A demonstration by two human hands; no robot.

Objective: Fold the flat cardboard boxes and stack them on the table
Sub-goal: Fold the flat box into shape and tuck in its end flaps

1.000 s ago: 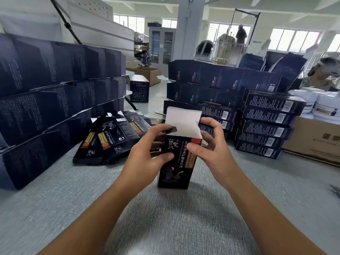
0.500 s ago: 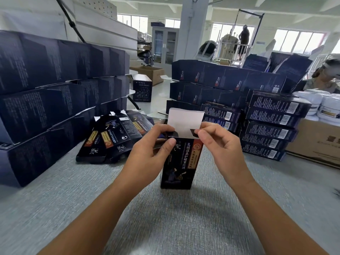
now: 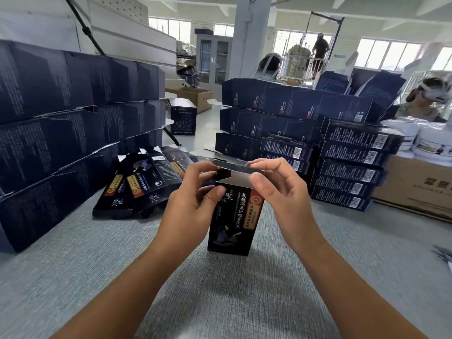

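Note:
A small black cardboard box (image 3: 232, 223) with Chinese lettering stands upright on the grey table (image 3: 220, 302) in front of me. Its white-lined top flap (image 3: 234, 173) is bent forward over the opening. My left hand (image 3: 193, 201) grips the box's upper left side, thumb on its front. My right hand (image 3: 278, 192) pinches the flap's right end between thumb and fingers. A fan of flat unfolded boxes (image 3: 139, 184) lies to the left behind it. Folded boxes are stacked at the right (image 3: 352, 162).
Tall rows of dark folded boxes (image 3: 73, 123) line the left side, and more (image 3: 281, 111) stand behind the middle. A brown carton (image 3: 415, 187) with white tubs (image 3: 430, 143) sits at the right. A person (image 3: 425, 101) sits at the far right; another stands by the windows.
The white top flap stood upright a second ago; it is now bent down over the box's opening. My right hand has moved onto the flap's right end.

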